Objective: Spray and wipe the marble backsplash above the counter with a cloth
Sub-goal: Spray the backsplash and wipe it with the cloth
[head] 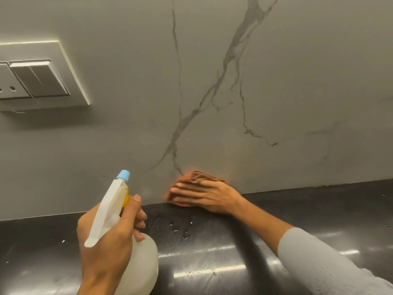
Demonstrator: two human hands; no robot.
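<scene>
The grey marble backsplash [212,71] with dark and pale veins fills the upper view. My right hand [204,194] presses an orange-brown cloth [200,176] flat against the bottom of the backsplash, just above the counter seam. My left hand [110,237] grips a white spray bottle [140,265] by its neck, a finger on the yellow trigger. Its blue nozzle [123,175] points up at the wall, left of the cloth.
A glossy black counter [212,252] with water droplets and crumbs runs below the wall. A white switch and socket plate [38,77] sits on the backsplash at the upper left. My grey sleeve [331,258] crosses the counter on the right.
</scene>
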